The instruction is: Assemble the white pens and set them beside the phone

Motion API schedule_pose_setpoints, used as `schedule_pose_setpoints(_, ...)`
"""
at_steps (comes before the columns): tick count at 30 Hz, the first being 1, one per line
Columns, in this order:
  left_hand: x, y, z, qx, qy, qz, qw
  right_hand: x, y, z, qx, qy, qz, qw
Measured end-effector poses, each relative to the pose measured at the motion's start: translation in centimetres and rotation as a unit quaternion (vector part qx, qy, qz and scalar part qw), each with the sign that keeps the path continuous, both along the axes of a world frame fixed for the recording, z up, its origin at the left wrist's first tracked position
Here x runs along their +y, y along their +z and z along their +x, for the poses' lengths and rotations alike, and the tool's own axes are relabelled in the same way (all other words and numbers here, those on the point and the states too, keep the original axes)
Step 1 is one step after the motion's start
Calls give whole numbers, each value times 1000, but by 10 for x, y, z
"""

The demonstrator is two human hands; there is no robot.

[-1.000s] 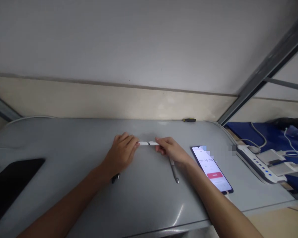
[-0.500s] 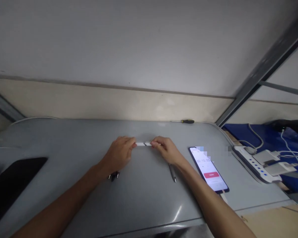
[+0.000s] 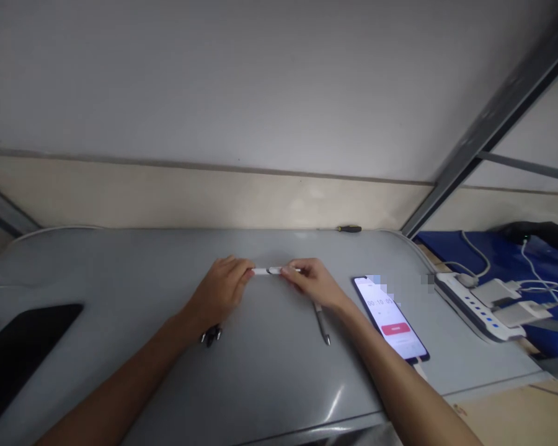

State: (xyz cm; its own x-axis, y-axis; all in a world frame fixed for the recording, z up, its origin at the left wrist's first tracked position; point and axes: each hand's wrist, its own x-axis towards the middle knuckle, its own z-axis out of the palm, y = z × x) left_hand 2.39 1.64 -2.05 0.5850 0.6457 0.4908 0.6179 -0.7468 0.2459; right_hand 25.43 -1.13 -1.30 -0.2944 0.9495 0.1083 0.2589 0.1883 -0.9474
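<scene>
A thin white stick-like object point(image 3: 261, 271), perhaps a pen, lies level between my hands, with a dark mark near its middle. My left hand point(image 3: 225, 288) pinches its left end, and my right hand point(image 3: 310, 280) grips its right part between thumb and fingers. Below my right wrist a grey pen point(image 3: 323, 327) rests on the grey table point(image 3: 270, 384). Several small dark items with shiny tips point(image 3: 211, 336) lie beside my left wrist, partly covered by it.
A lit phone point(image 3: 391, 319) with a cable is right of my right forearm. Farther right sits a white power strip point(image 3: 478, 306) with chargers. A screwdriver point(image 3: 348, 229) lies at the back edge, and a black flat object point(image 3: 32, 347) at the left.
The dark mark on the white object shows slightly farther left, with a pale part visible right of it. Both hands keep their grip. The view has shifted slightly.
</scene>
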Motion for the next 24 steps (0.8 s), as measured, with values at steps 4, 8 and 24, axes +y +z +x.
schedule_pose_setpoints(4,-2,1,0,5,1,35,999,-1,2,-1,29,-9,-57,998)
schedule_pose_setpoints(8,-6,3,6,58,3,84,995,-2,3,-1,91,-37,-171,980)
schedule_pose_setpoints(24,-4,-5,6,13,25,3,1000,-4,1,-4,-76,-68,170,980)
